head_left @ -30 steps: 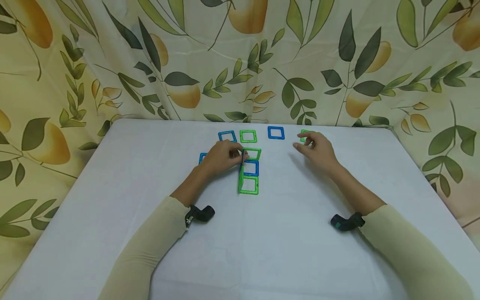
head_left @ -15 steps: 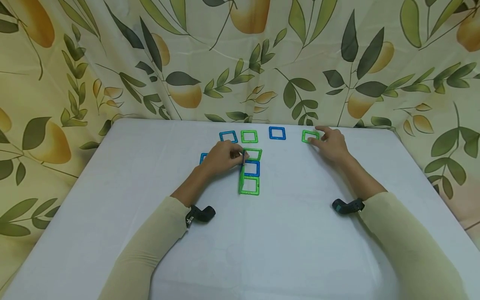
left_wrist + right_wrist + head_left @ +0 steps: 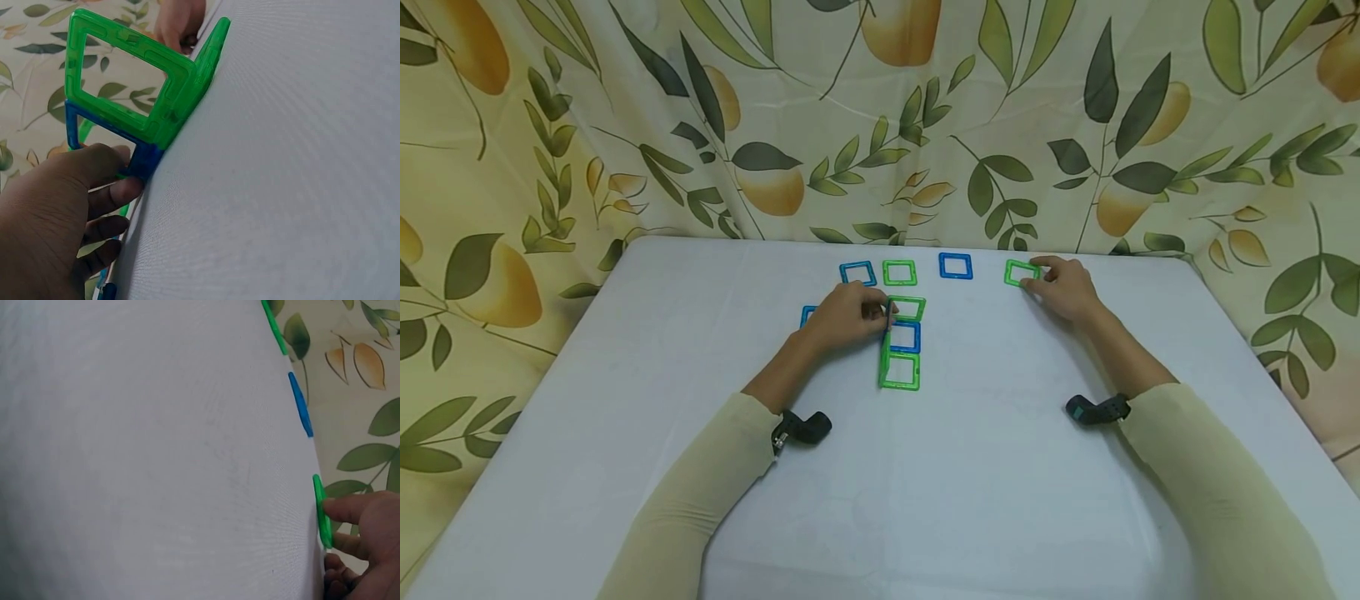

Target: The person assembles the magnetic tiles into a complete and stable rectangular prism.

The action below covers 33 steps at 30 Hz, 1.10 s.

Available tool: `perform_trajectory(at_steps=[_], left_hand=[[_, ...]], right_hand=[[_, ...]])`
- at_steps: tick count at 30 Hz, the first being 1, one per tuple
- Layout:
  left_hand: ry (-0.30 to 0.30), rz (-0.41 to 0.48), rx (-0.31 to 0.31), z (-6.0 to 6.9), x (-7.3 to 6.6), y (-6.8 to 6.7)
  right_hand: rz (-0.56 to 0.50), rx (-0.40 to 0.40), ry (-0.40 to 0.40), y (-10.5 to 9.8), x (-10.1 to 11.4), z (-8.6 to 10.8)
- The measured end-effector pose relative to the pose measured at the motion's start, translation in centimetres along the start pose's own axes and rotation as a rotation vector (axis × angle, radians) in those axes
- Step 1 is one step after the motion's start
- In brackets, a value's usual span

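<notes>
Presumably light and stiff, the far-right green frame (image 3: 321, 515) suits edge gripping; right hand (image 3: 1065, 291) pinches it, left hand (image 3: 847, 313) an upright blue frame (image 3: 146, 160).

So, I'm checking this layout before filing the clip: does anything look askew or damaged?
Slightly askew: the leftmost blue frame in the back row looks turned, while the green frame beside it lies nearly square. No damage is visible.
</notes>
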<state>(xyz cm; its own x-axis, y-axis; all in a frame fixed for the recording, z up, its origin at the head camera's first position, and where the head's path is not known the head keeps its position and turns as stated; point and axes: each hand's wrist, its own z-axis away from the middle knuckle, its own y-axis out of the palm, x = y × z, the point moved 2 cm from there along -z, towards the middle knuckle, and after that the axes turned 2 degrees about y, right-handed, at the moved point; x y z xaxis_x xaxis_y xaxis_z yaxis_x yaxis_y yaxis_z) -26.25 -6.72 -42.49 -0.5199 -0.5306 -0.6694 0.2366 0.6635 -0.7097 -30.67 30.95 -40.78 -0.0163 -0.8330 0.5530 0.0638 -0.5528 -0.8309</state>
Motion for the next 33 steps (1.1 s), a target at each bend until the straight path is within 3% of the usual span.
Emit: perform_trajectory(at_steps=[17,25,33], left_hand=[[-0.032,-0.004,0.001,0.1,-0.2,-0.1],[-0.037,0.017,0.007,0.0,0.0,0.0],[-0.044,-0.001,-0.022,-0.1,0.5,0.0]], right_hand=[[-0.035,-0.005,0.019,0.0,0.0,0.1],[-0.147,-0.053,0.032,-0.2,0.0,0.5],[-0.17,-0.091,0.022,-0.6,-0.5,1.1]])
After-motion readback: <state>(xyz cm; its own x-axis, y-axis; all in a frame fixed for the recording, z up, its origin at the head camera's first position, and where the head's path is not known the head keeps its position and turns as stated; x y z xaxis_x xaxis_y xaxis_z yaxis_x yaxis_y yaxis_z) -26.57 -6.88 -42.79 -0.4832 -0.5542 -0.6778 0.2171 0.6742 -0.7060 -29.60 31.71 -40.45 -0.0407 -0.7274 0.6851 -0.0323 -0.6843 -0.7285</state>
